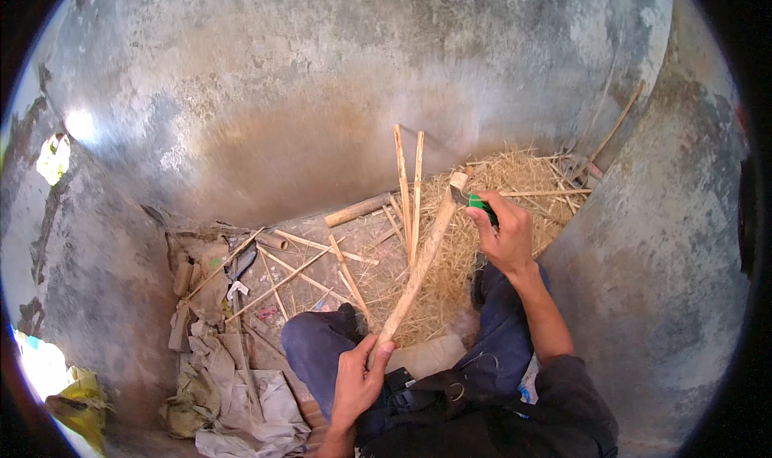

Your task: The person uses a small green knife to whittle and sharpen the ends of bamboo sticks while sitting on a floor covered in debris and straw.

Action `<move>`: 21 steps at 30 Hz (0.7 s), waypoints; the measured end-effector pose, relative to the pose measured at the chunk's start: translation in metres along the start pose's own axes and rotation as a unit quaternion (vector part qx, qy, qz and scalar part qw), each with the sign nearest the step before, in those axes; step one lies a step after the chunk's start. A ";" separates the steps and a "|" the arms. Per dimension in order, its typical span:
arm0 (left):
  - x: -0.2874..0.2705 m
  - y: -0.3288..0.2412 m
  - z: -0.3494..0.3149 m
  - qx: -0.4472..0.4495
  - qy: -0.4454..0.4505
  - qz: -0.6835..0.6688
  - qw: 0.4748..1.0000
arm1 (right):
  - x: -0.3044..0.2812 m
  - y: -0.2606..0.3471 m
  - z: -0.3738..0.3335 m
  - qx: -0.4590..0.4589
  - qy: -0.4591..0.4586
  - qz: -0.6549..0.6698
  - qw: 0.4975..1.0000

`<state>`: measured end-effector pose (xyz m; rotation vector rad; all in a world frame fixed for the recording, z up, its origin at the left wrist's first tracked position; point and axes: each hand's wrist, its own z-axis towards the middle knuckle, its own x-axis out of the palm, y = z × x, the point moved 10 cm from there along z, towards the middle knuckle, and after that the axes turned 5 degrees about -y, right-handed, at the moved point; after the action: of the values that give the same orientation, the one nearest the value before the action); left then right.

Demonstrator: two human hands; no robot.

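Note:
My left hand point(359, 382) is closed around the near end of a long pale wooden stick point(425, 266), which slants up and away to the right over my lap. Close to the stick's far end, my right hand point(508, 234) grips a green-handled cutting tool point(483, 207). Its short dark metal part lies against the wood there; the exact kind of tool is hard to make out. Beneath the far half of the stick spreads a heap of straw-coloured shavings point(450, 301).
Two thin wooden strips point(403, 188) lean upright against the grey wall point(322, 96). A bamboo piece point(358, 210) lies at its foot, with several strips scattered leftward. Crumpled grey sacking point(251, 414) is at my left. Another wall point(651, 297) rises close on my right.

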<state>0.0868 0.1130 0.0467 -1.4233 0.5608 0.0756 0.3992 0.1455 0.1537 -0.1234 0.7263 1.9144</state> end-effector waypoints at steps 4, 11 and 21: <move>-0.001 -0.002 -0.001 -0.009 0.004 -0.002 1.000 | 0.001 0.000 0.000 -0.002 0.014 -0.008 1.000; -0.001 0.010 0.000 -0.030 0.036 -0.013 0.999 | 0.004 -0.005 -0.002 -0.014 -0.008 -0.026 1.000; -0.017 0.009 0.001 -0.010 -0.042 0.042 0.998 | 0.064 -0.051 -0.029 0.283 0.209 0.405 0.844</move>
<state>0.0685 0.1208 0.0453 -1.4089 0.5525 0.2080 0.4074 0.1947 0.0828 0.1777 1.8418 2.3749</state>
